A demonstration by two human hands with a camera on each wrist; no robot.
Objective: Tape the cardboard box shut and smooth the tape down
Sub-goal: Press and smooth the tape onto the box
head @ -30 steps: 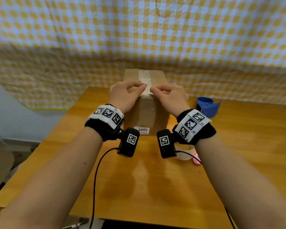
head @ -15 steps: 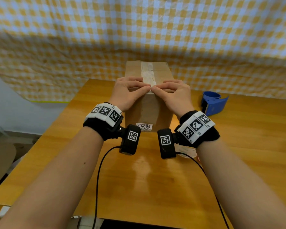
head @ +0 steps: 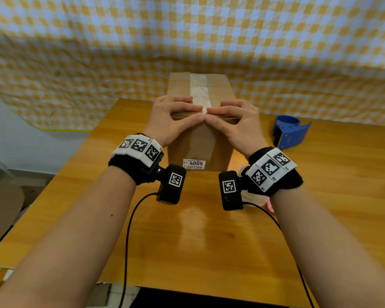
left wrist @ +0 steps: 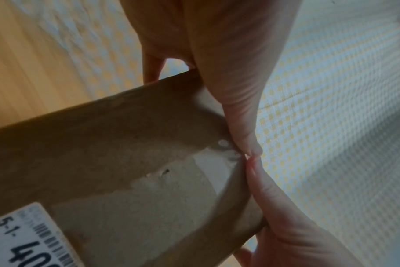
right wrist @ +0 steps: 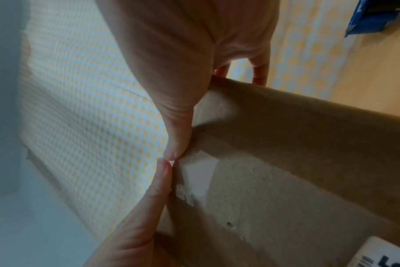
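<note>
A brown cardboard box [head: 200,143] stands on the wooden table [head: 198,241], with a pale tape strip [head: 198,90] running along the middle of its closed top. My left hand [head: 182,112] and right hand [head: 227,114] sit at the box's near top edge. Their fingers lie flat on the top, either side of the tape. Both thumbs press the front face and meet tip to tip at the tape's end. The left thumb [left wrist: 240,117] and right thumb [right wrist: 176,117] show on that edge, where a tape end [right wrist: 201,173] folds down the front.
A blue tape dispenser [head: 290,134] lies on the table right of the box. A small clear and pink item [head: 269,204] is half hidden under my right wrist. A yellow checked cloth [head: 187,41] hangs behind. The table's left edge drops to the floor.
Both hands slid toward me along the tape to the box's near edge. The thumbs now press the front face where the fingertips met before. The view has tilted slightly.
</note>
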